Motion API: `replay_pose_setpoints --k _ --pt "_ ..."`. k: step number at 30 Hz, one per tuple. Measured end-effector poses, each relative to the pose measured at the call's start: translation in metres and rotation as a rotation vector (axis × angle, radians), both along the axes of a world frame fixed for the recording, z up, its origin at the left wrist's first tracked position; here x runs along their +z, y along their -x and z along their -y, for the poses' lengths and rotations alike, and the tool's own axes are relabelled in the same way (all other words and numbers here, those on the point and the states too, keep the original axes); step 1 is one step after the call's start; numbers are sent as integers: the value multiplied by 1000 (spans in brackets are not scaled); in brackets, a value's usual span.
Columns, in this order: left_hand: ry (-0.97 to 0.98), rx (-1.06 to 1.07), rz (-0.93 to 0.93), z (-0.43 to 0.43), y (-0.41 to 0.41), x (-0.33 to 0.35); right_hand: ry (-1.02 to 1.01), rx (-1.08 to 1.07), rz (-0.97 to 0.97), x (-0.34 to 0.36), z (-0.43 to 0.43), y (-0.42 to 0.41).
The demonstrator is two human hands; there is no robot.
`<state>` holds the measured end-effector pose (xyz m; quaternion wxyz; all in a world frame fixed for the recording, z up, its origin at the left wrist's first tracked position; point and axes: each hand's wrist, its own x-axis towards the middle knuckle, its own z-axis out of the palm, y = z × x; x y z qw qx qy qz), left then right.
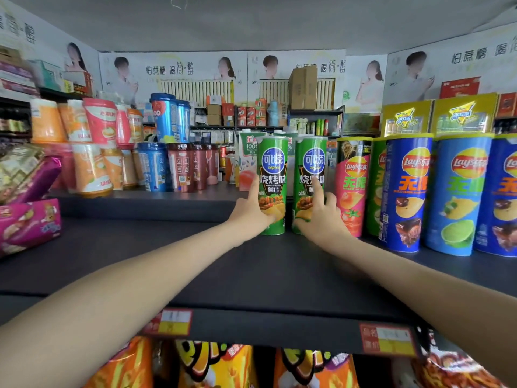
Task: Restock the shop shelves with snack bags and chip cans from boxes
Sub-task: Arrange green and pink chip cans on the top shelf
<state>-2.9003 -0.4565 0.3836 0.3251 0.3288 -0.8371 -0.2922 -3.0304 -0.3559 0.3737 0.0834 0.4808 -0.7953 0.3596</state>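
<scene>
Now green can (272, 163) in L grip (250, 212)

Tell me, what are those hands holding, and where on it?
Each hand grips a green can by its lower half: the left hand the left can, the right hand the right can. Both stand on the shelf.

Poster-covered walls (179, 69) and cream radiators (195, 91) sit under a plain grey ceiling (251, 23).

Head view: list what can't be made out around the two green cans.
Head view:
price labels: blurred
far fingers of left hand: behind left green can
right green can lower front: covered by right hand
rightmost blue can: cut by right edge
orange bags: hidden by shelf
</scene>
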Motion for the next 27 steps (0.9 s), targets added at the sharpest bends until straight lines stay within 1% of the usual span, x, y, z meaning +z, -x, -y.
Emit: replay_pose_setpoints --k 3,5,8,10,12,15,17,18,20,23,25,27 --pt "-34 -51 -8 -32 -30 10 44 12 72 8 -18 -25" --pt "-26 -52 -47 -54 -53 12 48 26 66 10 -32 -48" --pt "-60 -58 -138 -88 -96 11 105 64 54 13 -52 -86" --pt "-67 -53 -214 -111 -128 7 165 113 87 12 -64 -115" --pt "-85 -23 -319 -134 -162 -2 238 186 120 6 -79 -149" --pt "-199 43 -482 -171 -217 -30 366 366 201 -20 -109 -205" --pt "-247 92 -543 -200 -250 -60 370 480 270 -50 -127 -242" --pt "-258 128 -541 -212 -263 -78 336 527 300 -68 -133 -258" --pt "-321 231 -481 -231 -283 -117 222 601 384 -110 -139 -286" --pt "-497 393 -396 -248 -309 -187 -25 666 548 -181 -141 -320" --pt "-630 513 -423 -258 -328 -238 -212 677 617 -226 -147 -341" --pt "-860 582 -495 -270 -356 -287 -370 707 679 -267 -156 -362"
